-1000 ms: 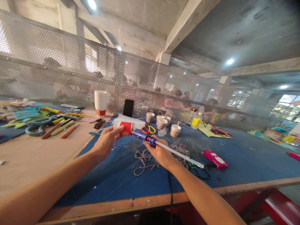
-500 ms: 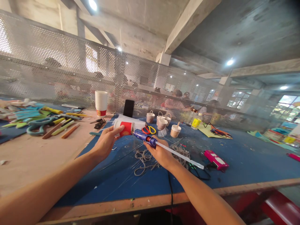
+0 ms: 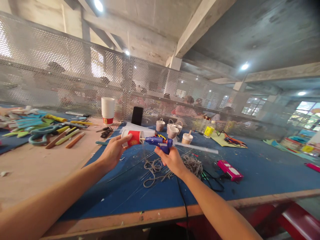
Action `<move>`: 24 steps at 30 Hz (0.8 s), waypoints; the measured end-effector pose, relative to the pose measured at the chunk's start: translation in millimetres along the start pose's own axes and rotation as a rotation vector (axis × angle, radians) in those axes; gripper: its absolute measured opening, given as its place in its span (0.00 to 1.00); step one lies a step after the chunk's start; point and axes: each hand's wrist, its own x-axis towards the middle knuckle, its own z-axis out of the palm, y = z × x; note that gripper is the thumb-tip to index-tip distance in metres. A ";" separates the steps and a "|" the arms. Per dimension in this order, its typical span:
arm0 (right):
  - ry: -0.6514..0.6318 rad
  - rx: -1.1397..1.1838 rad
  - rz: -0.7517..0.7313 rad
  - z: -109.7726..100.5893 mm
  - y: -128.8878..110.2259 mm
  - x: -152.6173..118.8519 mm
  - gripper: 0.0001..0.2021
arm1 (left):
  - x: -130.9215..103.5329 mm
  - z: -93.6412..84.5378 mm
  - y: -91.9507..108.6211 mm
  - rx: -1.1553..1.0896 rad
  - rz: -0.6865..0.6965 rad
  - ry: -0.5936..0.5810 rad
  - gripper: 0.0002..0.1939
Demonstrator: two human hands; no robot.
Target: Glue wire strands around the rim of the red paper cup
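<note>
A red and white paper cup (image 3: 134, 137) lies on its side in my left hand (image 3: 116, 148), whose fingers wrap its rim end. My right hand (image 3: 173, 161) is closed round the handle of a blue glue gun (image 3: 157, 141). The gun's nozzle points left, at the base of the cup; whether it touches is too small to tell. From the gun's rear a long translucent glue stick (image 3: 200, 147) sticks out to the right. Below the hands lies a tangle of grey cord (image 3: 192, 164) on the blue table mat (image 3: 120, 196).
Behind the hands stand a stack of paper cups (image 3: 108, 108), a black phone (image 3: 137, 115) and several small cord-wrapped cups (image 3: 172, 131). Scissors (image 3: 41, 135) and markers lie left. A pink box (image 3: 230, 170) sits right. A perforated metal screen (image 3: 120, 83) closes off the back.
The glue gun has turned more level and shifted slightly right, its glue stick's far end swinging upward. My right hand moved with it. My left hand and the cup have hardly moved.
</note>
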 end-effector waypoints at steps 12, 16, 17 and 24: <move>0.132 0.351 0.493 -12.7 31.3 20.2 0.15 | 10.4 -7.7 -2.4 -0.069 -0.043 0.022 0.07; 0.145 0.226 0.543 -17.4 47.0 21.1 0.12 | 9.6 -5.0 -3.2 -0.082 -0.042 0.035 0.06; 0.138 0.206 0.557 -18.5 49.5 21.3 0.11 | 9.1 -4.0 -3.4 -0.080 -0.039 0.038 0.06; 0.109 0.164 0.585 -26.5 63.0 24.2 0.12 | 8.9 -2.3 -5.2 -0.062 -0.026 0.022 0.09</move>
